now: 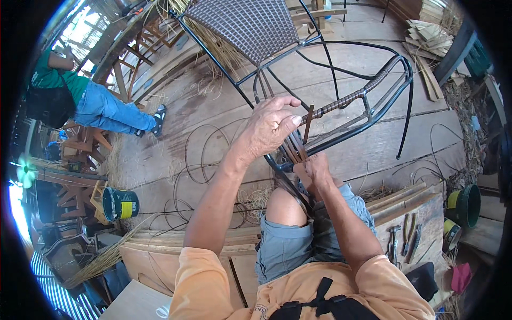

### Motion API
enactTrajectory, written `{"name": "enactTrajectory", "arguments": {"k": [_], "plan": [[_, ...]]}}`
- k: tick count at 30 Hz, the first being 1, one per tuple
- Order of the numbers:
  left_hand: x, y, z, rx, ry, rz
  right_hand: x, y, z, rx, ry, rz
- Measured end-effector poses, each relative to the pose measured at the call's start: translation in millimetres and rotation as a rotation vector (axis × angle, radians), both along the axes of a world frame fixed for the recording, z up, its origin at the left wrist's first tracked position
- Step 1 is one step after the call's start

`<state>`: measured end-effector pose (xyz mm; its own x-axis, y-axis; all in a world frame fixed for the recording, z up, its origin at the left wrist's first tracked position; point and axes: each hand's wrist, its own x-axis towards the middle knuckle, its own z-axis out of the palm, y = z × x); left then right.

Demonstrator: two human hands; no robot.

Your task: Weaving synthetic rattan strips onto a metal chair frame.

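Note:
A dark metal chair frame (368, 124) with a brown woven panel (250, 29) stands before me, its lower end by my knees. Brown flat strips are wrapped tightly round one curved bar (349, 100). My left hand (272, 125) is raised over the frame, thumb and fingers apart, beside an upright brown strip (309, 124). Lower down, my right hand (318, 169) is closed on a brown strip (302, 174) at the frame's near corner. Its fingertips are partly hidden. Several more strips (293, 146) run along the bars between the hands.
Loose dark strands (205, 154) coil on the wooden floor at left. A hammer (393, 242) and other hand tools lie on the wooden bench (426, 213) at right. Buckets (120, 204) stand on both sides. Another person (101, 106) in jeans stands at far left.

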<state>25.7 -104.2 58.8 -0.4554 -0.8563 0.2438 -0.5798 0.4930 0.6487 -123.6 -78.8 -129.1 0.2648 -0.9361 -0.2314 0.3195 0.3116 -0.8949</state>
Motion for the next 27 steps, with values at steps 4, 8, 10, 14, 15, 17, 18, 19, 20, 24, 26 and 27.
{"name": "enactTrajectory", "arguments": {"k": [4,8,10,14,15,17,18,19,20,24,26,27], "plan": [[6,1,-1,-0.075,0.035,-0.003,4,0,23,-0.127,0.192,-0.004],[9,0,-5,-0.173,0.005,0.011,11,-4,9,-0.161,0.091,-0.101],[6,1,-5,-0.014,0.19,0.077,9,-8,9,-0.256,0.316,-0.04],[12,26,-10,-0.126,0.46,0.428,12,-15,-17,-0.563,0.55,0.04],[1,29,-23,-0.113,0.586,0.478,2,-28,-67,-0.635,0.627,-0.005],[-3,62,-36,0.039,0.756,0.708,17,-11,-35,-0.296,0.23,0.104],[-9,75,-43,0.06,0.816,0.737,15,-5,0,-0.383,0.339,0.145],[-17,82,-51,0.087,0.877,0.759,12,-3,22,-0.467,0.45,0.18],[-26,85,-45,0.203,0.926,0.771,11,1,41,-0.309,0.409,0.17],[-20,79,-32,0.252,0.903,0.647,17,1,55,0.092,-0.071,0.013],[-14,74,-30,0.316,0.78,0.586,18,0,59,-0.337,0.332,0.101],[-16,71,-21,0.355,0.81,0.574,17,-6,43,-0.339,0.262,0.085]]}}
